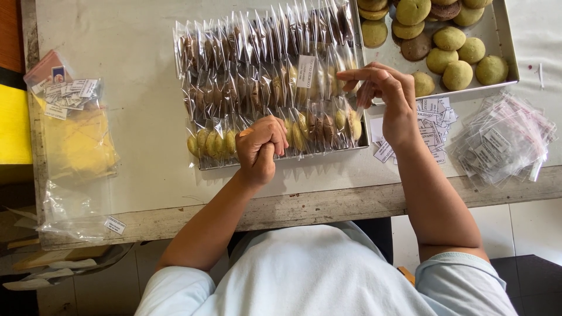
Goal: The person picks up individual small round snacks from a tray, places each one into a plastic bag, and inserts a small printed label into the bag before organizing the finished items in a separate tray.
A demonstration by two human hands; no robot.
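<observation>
A metal tray (202, 167) on the table holds rows of cookies sealed in clear bags (257, 76), brown ones at the back and yellow-green ones in front. My left hand (260, 149) rests curled on the front row of bagged cookies; whether it pinches a bag I cannot tell. My right hand (383, 93) hovers over the tray's right end, fingers pinched on a clear bag with a white paper label (305, 71) close by. A second metal tray (506, 47) at the back right carries loose green and brown cookies (451, 58).
A heap of small white paper labels (433, 126) lies under my right wrist. Empty clear bags (503, 140) are piled at the right edge. At the left sit a bag of labels (67, 93) and yellow sheets in plastic (79, 146).
</observation>
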